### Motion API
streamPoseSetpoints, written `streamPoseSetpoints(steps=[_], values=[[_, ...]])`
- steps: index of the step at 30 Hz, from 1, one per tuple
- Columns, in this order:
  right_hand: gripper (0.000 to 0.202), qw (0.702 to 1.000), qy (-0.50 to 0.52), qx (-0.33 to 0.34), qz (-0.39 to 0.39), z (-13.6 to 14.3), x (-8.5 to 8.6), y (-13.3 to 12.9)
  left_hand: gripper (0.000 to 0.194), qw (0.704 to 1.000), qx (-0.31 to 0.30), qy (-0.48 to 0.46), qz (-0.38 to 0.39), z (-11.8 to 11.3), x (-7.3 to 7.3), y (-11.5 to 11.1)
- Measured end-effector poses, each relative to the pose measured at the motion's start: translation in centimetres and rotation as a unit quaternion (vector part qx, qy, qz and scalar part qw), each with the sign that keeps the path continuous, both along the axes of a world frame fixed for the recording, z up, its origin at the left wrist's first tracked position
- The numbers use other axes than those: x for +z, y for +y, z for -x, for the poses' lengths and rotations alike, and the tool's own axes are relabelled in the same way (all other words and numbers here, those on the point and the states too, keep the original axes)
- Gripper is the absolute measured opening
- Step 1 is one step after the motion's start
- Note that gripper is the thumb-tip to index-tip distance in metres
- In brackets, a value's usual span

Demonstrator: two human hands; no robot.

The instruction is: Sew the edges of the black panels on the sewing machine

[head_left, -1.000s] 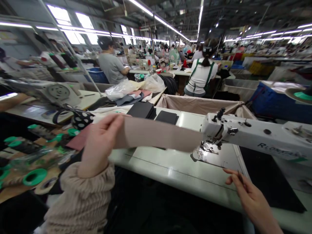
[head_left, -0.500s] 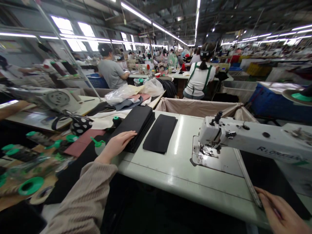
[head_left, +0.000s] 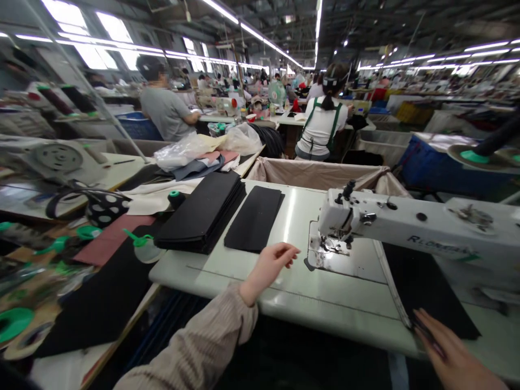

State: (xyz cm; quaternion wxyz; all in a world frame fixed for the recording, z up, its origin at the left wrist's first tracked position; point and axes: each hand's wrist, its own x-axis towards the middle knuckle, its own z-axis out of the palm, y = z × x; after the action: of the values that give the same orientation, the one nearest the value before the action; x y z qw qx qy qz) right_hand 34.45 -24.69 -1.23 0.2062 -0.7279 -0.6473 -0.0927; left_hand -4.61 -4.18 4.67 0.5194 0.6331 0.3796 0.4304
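Observation:
My left hand point(head_left: 274, 265) hovers over the front of the sewing table point(head_left: 252, 271), its fingers curled together and no piece visible in them. Just behind it lies a small stack of black panels point(head_left: 255, 216); a taller stack of black panels point(head_left: 201, 211) sits to the left. To the right is the needle area of a white sewing machine point(head_left: 382, 216). My right hand point(head_left: 455, 355) is at the table's front right, closed around a slim dark tool point(head_left: 433, 338) whose kind I cannot make out. Its fingertips are near a black sheet point(head_left: 426, 287) and a pale strip point(head_left: 392, 284).
An oil bottle with a green spout point(head_left: 144, 246) and a black thread cone point(head_left: 175, 199) stand left of the stacks. A cloth-lined bin point(head_left: 320, 172) is behind the table. Spools, scraps and another machine point(head_left: 60, 157) fill the left. Two co-workers sit farther back.
My left hand has left the taller stack and moved right, towards the machine. My right hand stays near the black sheet. The view has turned slightly to the right.

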Motion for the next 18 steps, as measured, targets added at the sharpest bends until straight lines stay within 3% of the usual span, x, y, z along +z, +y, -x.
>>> streamPoseSetpoints(steps=[3, 7, 11, 18], values=[[0.044, 1.0, -0.002, 0.001, 0.015, 1.2, 1.5, -0.1, 0.038, 0.975, -0.108, -0.12, 0.154, -7.5, -0.3, 0.0], [0.042, 0.999, -0.015, -0.031, 0.017, 2.2, 1.8, 0.3, 0.043, 0.933, -0.14, -0.198, 0.267, -12.6, 0.2, 0.7], [0.043, 0.997, -0.015, -0.058, 0.037, 2.2, 1.3, 0.5, 0.04, 0.911, -0.148, -0.234, 0.305, -14.1, 0.2, 0.9], [0.042, 0.997, 0.0, -0.058, 0.044, 1.8, 0.9, 0.5, 0.033, 0.888, -0.161, -0.276, 0.331, -14.4, -0.2, 0.7]])
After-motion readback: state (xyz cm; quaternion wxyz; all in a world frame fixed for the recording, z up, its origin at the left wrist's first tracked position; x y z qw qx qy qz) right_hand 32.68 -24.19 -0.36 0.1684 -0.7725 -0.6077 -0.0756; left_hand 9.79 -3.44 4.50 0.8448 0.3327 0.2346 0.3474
